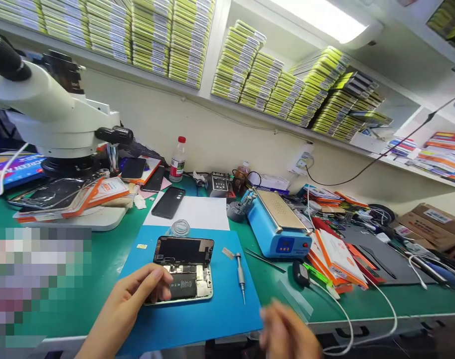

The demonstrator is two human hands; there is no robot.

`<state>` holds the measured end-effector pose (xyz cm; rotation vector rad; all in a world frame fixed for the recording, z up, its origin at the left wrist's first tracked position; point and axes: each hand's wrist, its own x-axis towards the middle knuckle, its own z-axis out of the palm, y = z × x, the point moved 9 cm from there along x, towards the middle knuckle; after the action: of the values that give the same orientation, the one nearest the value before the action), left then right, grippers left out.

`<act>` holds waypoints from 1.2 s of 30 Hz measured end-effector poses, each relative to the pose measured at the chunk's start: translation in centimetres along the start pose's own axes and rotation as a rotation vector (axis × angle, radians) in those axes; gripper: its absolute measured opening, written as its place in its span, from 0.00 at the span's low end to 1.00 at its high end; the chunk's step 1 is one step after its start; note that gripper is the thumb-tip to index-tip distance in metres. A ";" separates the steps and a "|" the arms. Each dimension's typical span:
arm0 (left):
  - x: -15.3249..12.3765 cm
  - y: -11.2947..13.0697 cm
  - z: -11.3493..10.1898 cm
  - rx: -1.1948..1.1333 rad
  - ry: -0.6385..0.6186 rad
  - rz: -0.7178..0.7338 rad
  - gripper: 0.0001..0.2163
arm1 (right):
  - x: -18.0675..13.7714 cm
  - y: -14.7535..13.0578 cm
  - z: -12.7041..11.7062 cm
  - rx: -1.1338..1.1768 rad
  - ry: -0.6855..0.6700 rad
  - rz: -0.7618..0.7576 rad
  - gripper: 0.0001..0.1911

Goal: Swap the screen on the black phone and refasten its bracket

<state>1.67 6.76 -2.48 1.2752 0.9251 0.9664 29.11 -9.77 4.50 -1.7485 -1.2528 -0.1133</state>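
An opened phone [203, 284] lies on the blue mat [175, 326]. Its screen [184, 249] is raised along the far side, and the black battery [186, 285] shows inside. My left hand [137, 289] is over the phone's left end, with thumb and fingers curled together. Anything between those fingers is hidden. Motion blurs my right hand [289, 331], low at the right beyond the mat's edge; its fingers look drawn in, and I cannot make out anything in it. Between the phone and my right hand, a grey screwdriver [240, 274] rests on the mat.
A blue heating machine [275, 224] stands right of the mat, with tweezers [265, 261] before it. At the left is a white microscope [63, 109]. A clear round container [180, 228] and a dark phone [168, 202] lie behind the opened phone. Cables [352, 329] hang over the front edge.
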 end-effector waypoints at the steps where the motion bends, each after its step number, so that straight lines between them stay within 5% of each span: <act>1: 0.2 -0.1 0.1 -0.019 -0.021 0.012 0.27 | 1.5 0.3 1.3 -0.078 -0.047 0.026 0.17; 4: 0.5 -0.2 0.4 -0.046 -0.056 0.063 0.28 | 4.9 1.3 5.5 -0.475 -0.277 0.112 0.13; 11: 0.3 -0.1 0.7 -0.095 -0.041 0.050 0.23 | 7.0 1.0 7.3 -0.517 -0.341 0.159 0.09; 13: 0.2 -0.2 1.0 -0.118 -0.057 0.016 0.20 | 7.2 0.8 6.5 -0.401 -0.292 0.196 0.11; 16: 0.2 -0.2 1.0 -0.134 -0.054 -0.027 0.17 | 6.8 0.0 5.9 0.214 -0.131 0.324 0.19; 18: 0.2 0.0 1.0 -0.111 -0.051 -0.035 0.17 | 5.6 -1.0 7.1 0.709 -0.064 0.427 0.22; 21: 0.2 0.5 0.9 -0.069 -0.045 -0.028 0.16 | 3.4 -3.0 10.2 1.062 -0.051 0.548 0.25; 24: 0.2 0.9 1.0 -0.056 -0.045 -0.015 0.15 | 1.7 -4.6 11.9 1.088 -0.008 0.510 0.33; 30: 0.2 1.2 1.1 -0.077 -0.055 0.016 0.11 | 0.9 -6.6 12.5 0.970 0.029 0.324 0.23; 36: 0.2 1.1 1.1 -0.101 -0.075 0.030 0.07 | 0.7 -6.0 13.4 0.990 0.006 0.341 0.23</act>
<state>2.73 6.65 -1.26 1.2346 0.7916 0.9708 19.12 0.59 1.33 -1.0420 -0.7579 0.6037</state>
